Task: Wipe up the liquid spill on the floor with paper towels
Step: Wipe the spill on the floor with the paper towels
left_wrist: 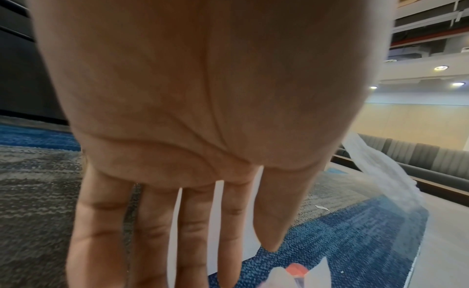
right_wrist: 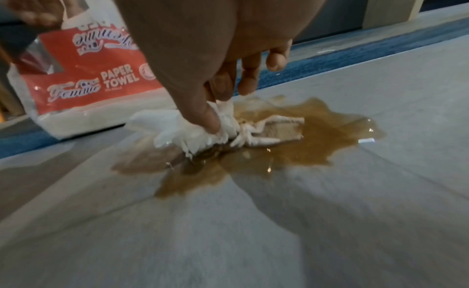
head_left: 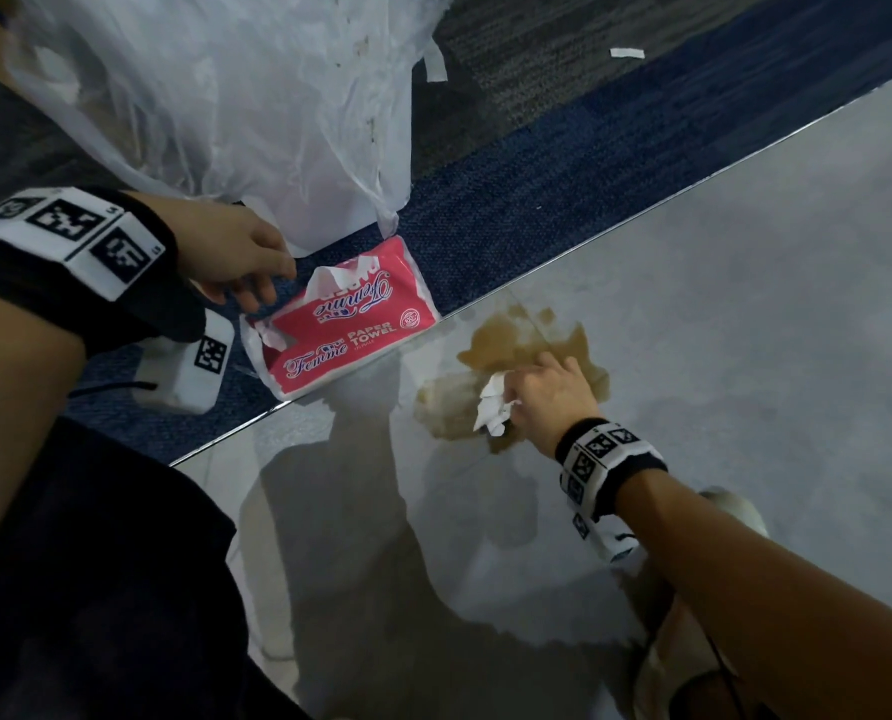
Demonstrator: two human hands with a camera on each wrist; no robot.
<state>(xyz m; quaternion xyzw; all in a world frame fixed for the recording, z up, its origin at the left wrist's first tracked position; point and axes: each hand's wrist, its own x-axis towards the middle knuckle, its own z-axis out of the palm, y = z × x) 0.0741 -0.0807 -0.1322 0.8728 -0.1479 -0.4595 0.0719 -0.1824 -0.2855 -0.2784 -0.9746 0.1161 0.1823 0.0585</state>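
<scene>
The thumb (right_wrist: 209, 119) and the fingers of the right hand (head_left: 547, 397) pinch a crumpled paper towel (right_wrist: 177, 129) and hold it down on the grey floor (right_wrist: 253, 232), in the middle of the brown spill (right_wrist: 317, 143). The wad's near side is white and dry; the far end, lying in the puddle, has gone tan and limp. Wet paper like this is soft and weak and will probably tear if dragged hard, so the dry white bunch under the thumb looks the safer place to hold, with pressing and short strokes rather than long scrubs. The liquid is thin and shiny, pooled on smooth tile, and much of it lies unabsorbed around the towel, so more sheets seem needed.

The left hand (head_left: 236, 252) has straight, spread fingers with nothing in them, reaching over the torn opening of the red paper towel pack (head_left: 339, 324); whether the fingertips touch the pack is hard to tell. The pack lies on the blue carpet (head_left: 511, 200) at the edge of the tile, just beside the spill. A white plastic bag (head_left: 236, 106) stands behind it.
</scene>
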